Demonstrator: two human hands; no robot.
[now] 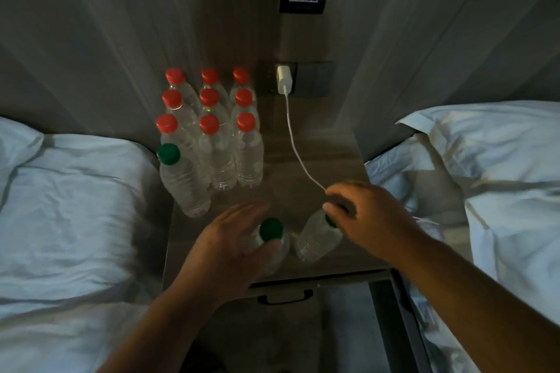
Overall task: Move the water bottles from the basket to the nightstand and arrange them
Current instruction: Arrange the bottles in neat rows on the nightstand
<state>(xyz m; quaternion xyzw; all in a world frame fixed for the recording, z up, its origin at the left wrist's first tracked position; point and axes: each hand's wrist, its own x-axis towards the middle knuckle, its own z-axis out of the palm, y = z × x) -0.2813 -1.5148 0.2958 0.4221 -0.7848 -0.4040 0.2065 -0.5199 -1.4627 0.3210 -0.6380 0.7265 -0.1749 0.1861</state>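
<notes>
Placing step: left hand (233, 239) wrapped round a green-capped bottle (270, 236) low centre, right hand (366, 215) clamped on another bottle's (318, 238) cap; next, probably beside the upper-left rows on the nightstand (327, 154)

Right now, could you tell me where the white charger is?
In the head view, the white charger is plugged into the wall socket panel above the nightstand, just right of the red-capped bottles.
</notes>
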